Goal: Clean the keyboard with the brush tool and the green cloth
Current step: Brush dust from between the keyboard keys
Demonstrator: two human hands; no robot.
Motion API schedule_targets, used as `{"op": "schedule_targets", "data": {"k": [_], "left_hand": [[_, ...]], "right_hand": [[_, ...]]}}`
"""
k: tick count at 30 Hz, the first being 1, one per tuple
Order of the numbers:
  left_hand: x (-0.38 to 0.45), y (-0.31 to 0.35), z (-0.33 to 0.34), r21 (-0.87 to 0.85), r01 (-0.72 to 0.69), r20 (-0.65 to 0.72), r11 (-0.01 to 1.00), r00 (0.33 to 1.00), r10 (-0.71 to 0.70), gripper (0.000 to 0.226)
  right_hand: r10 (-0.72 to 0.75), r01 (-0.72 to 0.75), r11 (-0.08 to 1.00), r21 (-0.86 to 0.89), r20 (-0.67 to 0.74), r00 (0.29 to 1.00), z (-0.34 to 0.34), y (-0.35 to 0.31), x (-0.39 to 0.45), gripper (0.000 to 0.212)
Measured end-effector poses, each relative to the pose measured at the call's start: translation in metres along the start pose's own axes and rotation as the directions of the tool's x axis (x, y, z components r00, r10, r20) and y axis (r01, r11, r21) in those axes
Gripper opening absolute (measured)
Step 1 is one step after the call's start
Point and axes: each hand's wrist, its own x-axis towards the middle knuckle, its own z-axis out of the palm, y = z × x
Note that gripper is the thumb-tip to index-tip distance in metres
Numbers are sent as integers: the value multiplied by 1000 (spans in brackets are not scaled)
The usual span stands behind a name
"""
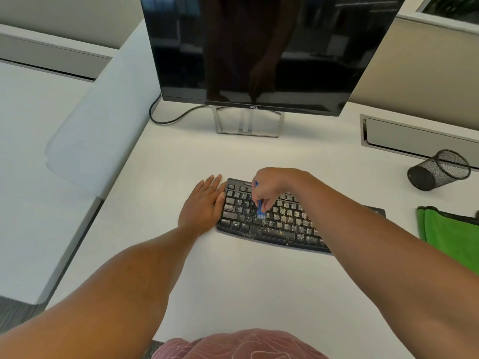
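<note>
Brushing crumb-strewn keyboard (pixel 272 221) with blue brush tool (pixel 259 207) pinched in right hand (pixel 274 186).
Left hand (pixel 203 200) flat, fingers straight, bracing keyboard's left edge; green cloth (pixel 451 234) well apart.

Bare desk (pixel 259 281) (monitor (pixel 259 47) behind)

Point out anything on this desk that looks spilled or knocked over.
Pale crumbs litter the black keyboard, thickest across its middle and right keys. The black mesh pen cup lies tipped on its side at the desk's right.
</note>
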Motion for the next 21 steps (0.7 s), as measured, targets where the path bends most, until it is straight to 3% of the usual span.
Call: {"op": "schedule_targets", "data": {"k": [2, 5, 6, 7, 9, 11, 13, 15, 17, 19, 21], "left_hand": [[0, -1, 1, 2, 1, 4, 1000, 1000, -1, 55], [0, -1, 1, 2, 0, 8, 1000, 1000, 0, 55], [0, -1, 1, 0, 1, 9, 1000, 1000, -1, 56], [0, -1, 1, -1, 1, 10, 1000, 1000, -1, 57], [0, -1, 1, -2, 1, 13, 1000, 1000, -1, 60], [1, 0, 1, -6, 2, 11, 1000, 1000, -2, 62], [1, 0, 1, -3, 2, 9, 1000, 1000, -2, 61], [1, 0, 0, 0, 1, 10, 1000, 1000, -1, 61], [0, 1, 0, -1, 1, 7, 1000, 1000, -1, 61], [0, 1, 0, 1, 0, 6, 1000, 1000, 0, 61], [0, 1, 0, 0, 1, 5, 1000, 1000, -1, 62]], "right_hand": [[-62, 64, 998, 18, -69, 996, -4, 1, 0, 14], [-118, 147, 988, 55, -354, 928, -9, 5, -2, 16], [-113, 141, 989, 45, -387, 915, -8, 8, -3, 18], [-109, 124, 992, 18, -361, 926, -7, 11, -2, 18], [-71, 65, 997, -44, -158, 985, -2, 16, -1, 16], [2, -1, 1000, 28, -35, 999, -1, 18, -3, 15], [-30, 49, 991, 122, -151, 988, -6, 19, -3, 13], [-87, 134, 984, 119, -337, 937, -11, 18, -1, 14], [-93, 158, 981, 116, -433, 897, -10, 18, -2, 17], [-89, 108, 993, 38, -349, 933, -7, 17, -1, 17], [-13, 16, 1000, 10, -174, 985, -3, 18, 2, 14]]}}
